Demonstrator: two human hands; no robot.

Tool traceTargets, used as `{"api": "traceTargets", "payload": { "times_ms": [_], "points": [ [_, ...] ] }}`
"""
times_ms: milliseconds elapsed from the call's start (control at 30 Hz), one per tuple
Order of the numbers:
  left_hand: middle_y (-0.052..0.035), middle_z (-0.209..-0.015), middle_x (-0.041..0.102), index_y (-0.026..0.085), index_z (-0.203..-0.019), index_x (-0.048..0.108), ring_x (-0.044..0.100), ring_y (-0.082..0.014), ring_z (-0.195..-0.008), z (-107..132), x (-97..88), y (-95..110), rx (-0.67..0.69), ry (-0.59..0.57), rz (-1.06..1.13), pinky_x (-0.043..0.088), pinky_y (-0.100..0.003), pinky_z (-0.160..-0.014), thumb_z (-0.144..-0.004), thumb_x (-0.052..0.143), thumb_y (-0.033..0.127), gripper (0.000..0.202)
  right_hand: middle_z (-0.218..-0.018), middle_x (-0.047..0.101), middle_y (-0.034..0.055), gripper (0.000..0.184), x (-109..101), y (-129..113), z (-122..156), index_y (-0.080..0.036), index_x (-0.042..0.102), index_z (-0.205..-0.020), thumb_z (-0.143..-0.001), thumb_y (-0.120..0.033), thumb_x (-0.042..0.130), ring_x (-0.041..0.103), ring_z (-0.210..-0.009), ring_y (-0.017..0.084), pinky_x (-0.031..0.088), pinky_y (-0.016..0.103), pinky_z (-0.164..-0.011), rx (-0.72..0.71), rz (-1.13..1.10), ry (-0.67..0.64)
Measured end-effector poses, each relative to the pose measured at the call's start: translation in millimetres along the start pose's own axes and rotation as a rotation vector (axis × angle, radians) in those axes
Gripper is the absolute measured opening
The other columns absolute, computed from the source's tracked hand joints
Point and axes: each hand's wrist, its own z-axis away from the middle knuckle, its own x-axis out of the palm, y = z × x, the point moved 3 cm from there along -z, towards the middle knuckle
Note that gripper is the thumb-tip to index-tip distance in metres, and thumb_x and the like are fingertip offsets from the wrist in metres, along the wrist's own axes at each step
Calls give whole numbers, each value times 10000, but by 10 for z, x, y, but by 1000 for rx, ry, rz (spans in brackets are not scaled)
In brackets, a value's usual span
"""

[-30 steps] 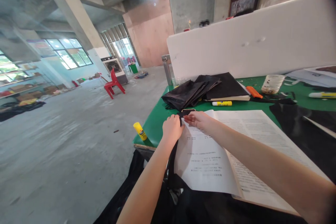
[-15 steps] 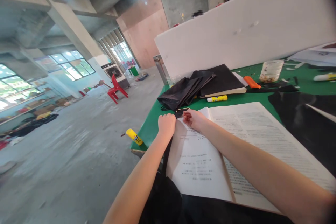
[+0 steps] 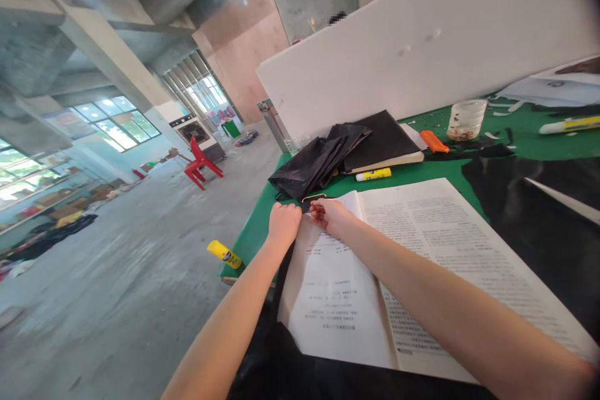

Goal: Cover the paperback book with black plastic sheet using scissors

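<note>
An open book (image 3: pixel 434 250) with printed pages lies on the green table, with black sheet material (image 3: pixel 347 378) along its lower and left edges. My left hand (image 3: pixel 285 225) is closed at the top left corner of the book, its fingers wrapped over the black edge there. Just right of it, my right hand (image 3: pixel 332 215) hovers by the top of the left page with curled fingers; whatever they hold, if anything, is hidden. A thin pale loop (image 3: pixel 314 197) shows just beyond both hands. Left of my left hand, a yellow glue stick (image 3: pixel 225 254) lies at the table edge.
Folded black covers (image 3: pixel 312 165) and a black-covered book (image 3: pixel 382 140) lie behind the open book, near another glue stick (image 3: pixel 374 174). An orange tool (image 3: pixel 434 142) and a clear plastic cup (image 3: pixel 467 120) are farther right. A white board (image 3: pixel 398 50) stands behind; a red chair (image 3: pixel 200 165) is on the floor.
The view has shifted slightly, so the table and book sit farther left in the picture. Both hands keep nearly the same place at the book's top left corner.
</note>
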Motion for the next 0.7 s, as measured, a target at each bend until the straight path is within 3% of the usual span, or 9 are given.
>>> {"api": "traceTargets", "payload": {
  "times_ms": [200, 300, 433, 700],
  "points": [
    [-101, -860, 675, 163, -843, 646, 617, -213, -822, 8, 30, -83, -43, 41, 47, 335, -326, -736, -878, 400, 203, 251, -1005, 597, 52, 242, 76, 20, 113, -149, 579, -1015, -889, -339, 500, 578, -853, 132, 504, 327, -758, -268, 609, -44],
    [-71, -882, 682, 183, -864, 637, 614, -196, -821, 29, 67, -132, -70, 69, 78, 331, -307, -720, -878, 412, 220, 228, -1048, 592, 64, 177, 125, 62, 220, -146, 603, -945, -870, -287, 526, 537, -1005, 175, 431, 402, -903, -459, 905, -68],
    [-52, -896, 686, 198, -864, 630, 610, -176, -822, 37, 118, -176, -108, 105, 102, 327, -292, -720, -884, 415, 222, 217, -1148, 564, 95, 184, 194, 168, 262, -139, 605, -1003, -848, -216, 545, 440, -1170, 216, 300, 450, -1029, -652, 1243, -141],
    [-67, -862, 668, 181, -859, 615, 595, -179, -803, 55, 116, -211, -107, 206, 89, 302, -312, -758, -892, 409, 223, 213, -1152, 558, 88, 259, 258, 266, 203, -155, 578, -1075, -880, -313, 515, 521, -1066, 191, 418, 419, -937, -785, 1720, -146]
  ]
}}
